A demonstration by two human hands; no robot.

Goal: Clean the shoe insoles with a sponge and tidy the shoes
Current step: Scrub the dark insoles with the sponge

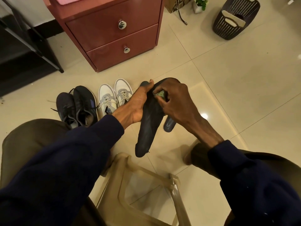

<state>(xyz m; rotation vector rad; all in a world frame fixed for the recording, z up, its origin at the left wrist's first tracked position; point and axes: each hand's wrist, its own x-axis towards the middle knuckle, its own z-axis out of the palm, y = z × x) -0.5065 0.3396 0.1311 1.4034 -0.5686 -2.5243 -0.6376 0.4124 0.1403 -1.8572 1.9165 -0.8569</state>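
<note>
Left hand (138, 105): grips the dark insole (149, 128) from its left side, palm turned up, thumb laid along the edge toward the far end, fingers curled behind it.
Right hand (175, 98): pinches the sponge (161, 94) between thumb and bent fingers and presses it on the far half of the dark insole.
Sponge: green-yellow, small, mostly hidden under the fingers, touching the insole surface.
Dark insole: held in the air at the middle of the view, long side running from far to near, near end free above the stool (146, 185).
Grey piece (144, 83): rounded, at the tip of the left thumb, behind the dark insole; cannot tell what it is.
Second insole (169, 125): flat on the tiled floor (228, 79), just right of the held one, partly covered by the right wrist; carries a pale curved mark like a logo, not readable as letters.
White shoes (114, 95): a pair side by side on the floor, left of the hands, toes far, grey trim and pale laces; small dark print inside the left one, too small to read.
Dark shoes (76, 106): a pair just left of the white shoes, laces loose.
Drawer cabinet (114, 33): red-brown, far, two drawers with shiny knobs.
Basket (236, 18): dark, perforated, far right.
Stool: beige plastic, near, between the legs.
Sleeves: dark navy on both arms.
</note>
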